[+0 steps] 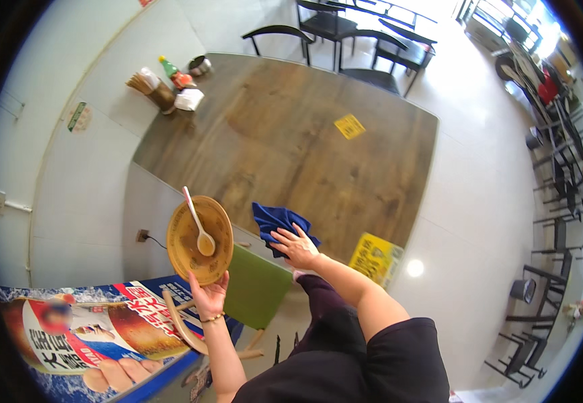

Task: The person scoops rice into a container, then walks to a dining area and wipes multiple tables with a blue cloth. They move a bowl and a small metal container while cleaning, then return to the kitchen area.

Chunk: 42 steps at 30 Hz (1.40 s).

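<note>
A brown bowl (182,232) with a little liquid in it is tilted in my left hand (209,295), which grips it by the near rim. A white spoon (194,213) leans inside, its handle past the far rim. The bowl is off the left front edge of the wooden table (284,141). My right hand (298,248) lies over a bunched dark blue cloth (274,218) at the table's front edge, fingers stretched across it and pressing it down.
Against the wall at the far left stand a chopstick holder (162,99), a green-capped bottle (174,72), a metal pot (200,65) and white tissues (189,99). Yellow stickers (350,126) mark the tabletop. A green-seated chair (254,285) and a printed blue box (103,329) are near me.
</note>
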Each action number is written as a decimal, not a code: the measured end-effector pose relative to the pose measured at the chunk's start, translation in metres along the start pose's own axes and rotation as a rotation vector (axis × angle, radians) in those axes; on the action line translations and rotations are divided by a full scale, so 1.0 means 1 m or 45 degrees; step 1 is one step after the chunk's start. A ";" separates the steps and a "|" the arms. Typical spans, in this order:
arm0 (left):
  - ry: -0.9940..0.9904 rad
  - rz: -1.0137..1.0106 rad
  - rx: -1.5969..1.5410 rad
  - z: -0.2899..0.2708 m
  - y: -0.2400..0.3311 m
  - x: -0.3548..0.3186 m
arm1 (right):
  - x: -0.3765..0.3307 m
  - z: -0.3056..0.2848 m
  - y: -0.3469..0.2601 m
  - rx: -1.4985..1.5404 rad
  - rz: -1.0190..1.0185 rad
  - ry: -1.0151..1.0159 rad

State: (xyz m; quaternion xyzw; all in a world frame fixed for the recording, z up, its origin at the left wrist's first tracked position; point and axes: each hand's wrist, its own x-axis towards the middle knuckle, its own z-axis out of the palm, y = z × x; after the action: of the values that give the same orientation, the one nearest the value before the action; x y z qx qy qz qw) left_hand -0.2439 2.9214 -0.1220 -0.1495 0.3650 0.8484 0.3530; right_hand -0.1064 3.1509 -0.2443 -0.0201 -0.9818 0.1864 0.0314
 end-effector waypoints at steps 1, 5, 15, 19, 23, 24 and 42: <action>-0.020 -0.018 0.009 -0.001 -0.012 -0.006 | -0.020 -0.003 0.002 -0.021 0.012 0.001; -0.073 -0.092 0.058 -0.005 -0.056 -0.024 | -0.112 -0.014 0.013 0.018 0.068 0.004; -0.053 -0.257 0.091 0.007 -0.151 -0.084 | -0.230 -0.030 0.031 0.027 -0.021 -0.055; -0.070 -0.241 0.125 0.021 -0.179 -0.090 | -0.230 -0.032 0.037 0.067 -0.042 -0.017; -0.037 -0.243 0.102 0.041 -0.202 -0.081 | -0.228 -0.031 0.042 0.124 -0.115 -0.013; -0.042 -0.249 0.073 0.040 -0.209 -0.073 | -0.227 -0.031 0.045 0.128 -0.162 -0.051; 0.179 0.001 -0.156 0.150 -0.298 0.006 | -0.083 -0.149 0.413 -0.021 0.341 0.531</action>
State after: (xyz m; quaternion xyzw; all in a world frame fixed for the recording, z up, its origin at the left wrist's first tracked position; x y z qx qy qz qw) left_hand -0.0360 3.1772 -0.1751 -0.2299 0.3363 0.8568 0.3163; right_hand -0.0023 3.5849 -0.2617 -0.1884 -0.9441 0.1728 0.2082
